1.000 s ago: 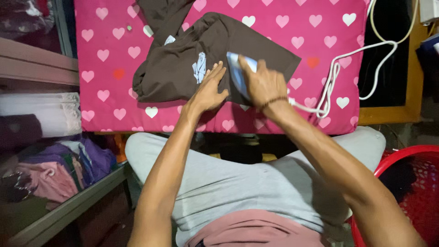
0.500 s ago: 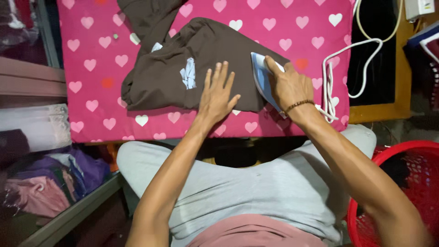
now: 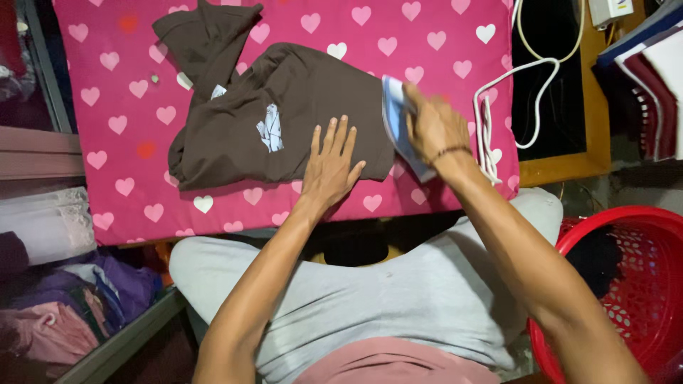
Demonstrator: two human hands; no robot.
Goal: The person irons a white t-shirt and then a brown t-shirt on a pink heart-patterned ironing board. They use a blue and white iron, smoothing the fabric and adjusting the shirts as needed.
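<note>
A dark brown garment with a pale blue patch lies crumpled on a pink cloth with white hearts. My left hand lies flat, fingers spread, on the garment's near edge. My right hand grips a light blue and white iron resting on the garment's right edge. The iron's white cord loops over the right side of the cloth.
A red plastic basket with dark cloth inside stands at the lower right. Shelves at the left hold folded fabrics. A stack of folded clothes sits at the upper right, beyond a dark wooden-framed opening.
My right hand has slid the iron from the middle of the garment out to its right edge. My left hand moved a little right and toward me, staying flat on the cloth.
</note>
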